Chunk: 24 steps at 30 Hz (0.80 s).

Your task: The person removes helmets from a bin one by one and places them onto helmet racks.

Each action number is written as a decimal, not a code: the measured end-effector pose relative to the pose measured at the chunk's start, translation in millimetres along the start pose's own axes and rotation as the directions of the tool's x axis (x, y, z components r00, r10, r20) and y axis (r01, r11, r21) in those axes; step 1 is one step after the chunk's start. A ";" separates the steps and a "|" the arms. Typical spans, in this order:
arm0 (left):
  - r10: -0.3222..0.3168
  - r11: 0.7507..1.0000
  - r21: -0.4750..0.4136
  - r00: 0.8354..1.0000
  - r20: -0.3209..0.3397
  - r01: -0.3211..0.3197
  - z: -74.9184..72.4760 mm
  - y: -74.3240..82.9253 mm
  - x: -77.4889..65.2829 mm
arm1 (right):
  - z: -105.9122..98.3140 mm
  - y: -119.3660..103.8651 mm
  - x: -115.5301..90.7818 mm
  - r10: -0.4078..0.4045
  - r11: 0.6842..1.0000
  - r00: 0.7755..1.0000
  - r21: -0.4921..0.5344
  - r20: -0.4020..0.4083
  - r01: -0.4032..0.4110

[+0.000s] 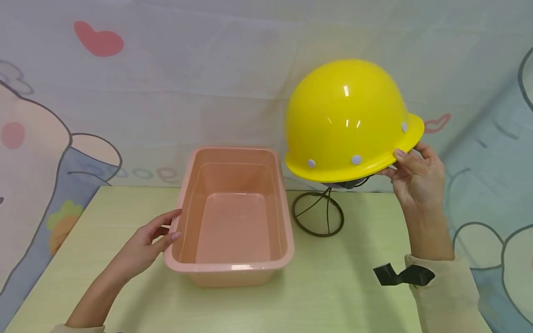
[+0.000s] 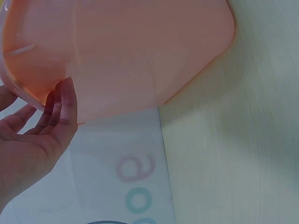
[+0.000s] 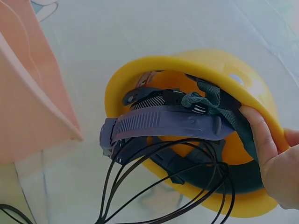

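Observation:
In the head view a yellow hard hat (image 1: pixel 345 120) sits tilted above a dark wire stand (image 1: pixel 318 214) with a round base. My right hand (image 1: pixel 418 178) pinches its brim at the right side, thumb on the outside. From the right wrist view, the hat's grey headband (image 3: pixel 168 125) and green straps show inside, and the stand's wire loops (image 3: pixel 187 182) reach up to its opening. Whether hat and stand touch, I cannot tell. To the left is a pink plastic basin (image 1: pixel 233 267), bare inside. My left hand (image 1: pixel 143 247) grips its left rim between thumb and fingers.
A pale green tabletop (image 1: pixel 333 296) carries the basin and the stand. Close behind its back edge hangs a printed cloth (image 1: pixel 200 69) with cartoon figures and hearts. A black strap (image 1: pixel 404 275) sticks out at the right sleeve.

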<state>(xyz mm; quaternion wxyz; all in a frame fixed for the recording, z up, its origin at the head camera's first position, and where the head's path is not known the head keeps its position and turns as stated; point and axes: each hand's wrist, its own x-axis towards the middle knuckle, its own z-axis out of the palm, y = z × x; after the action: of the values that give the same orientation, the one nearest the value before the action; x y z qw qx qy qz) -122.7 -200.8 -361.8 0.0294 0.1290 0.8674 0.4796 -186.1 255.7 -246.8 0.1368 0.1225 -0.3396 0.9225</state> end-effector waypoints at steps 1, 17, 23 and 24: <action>0.001 1.000 0.003 1.000 -0.002 -0.001 0.1 0.1 -0.1 | -1.0 0.2 -0.3 0.002 1.000 1.000 0.001 -0.004 -0.002; 0.002 1.000 0.009 1.000 -0.003 -0.002 0.0 -0.3 -0.4 | -19.0 10.3 -6.3 -0.002 1.000 1.000 0.028 -0.017 0.003; 0.010 1.000 0.022 1.000 -0.009 -0.009 1.0 -0.1 -0.4 | -28.2 13.8 -9.4 -0.002 1.000 1.000 0.025 -0.016 0.003; 0.012 1.000 0.023 1.000 -0.009 -0.012 1.2 -0.3 -0.3 | -30.0 14.5 -10.1 -0.006 1.000 1.000 0.025 -0.017 0.006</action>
<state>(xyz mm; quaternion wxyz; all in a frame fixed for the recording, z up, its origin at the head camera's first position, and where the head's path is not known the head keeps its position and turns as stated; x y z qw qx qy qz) -122.2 -200.0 -362.8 0.0210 0.1324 0.8721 0.4706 -185.6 263.2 -280.8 0.1408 0.1171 -0.3267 0.9272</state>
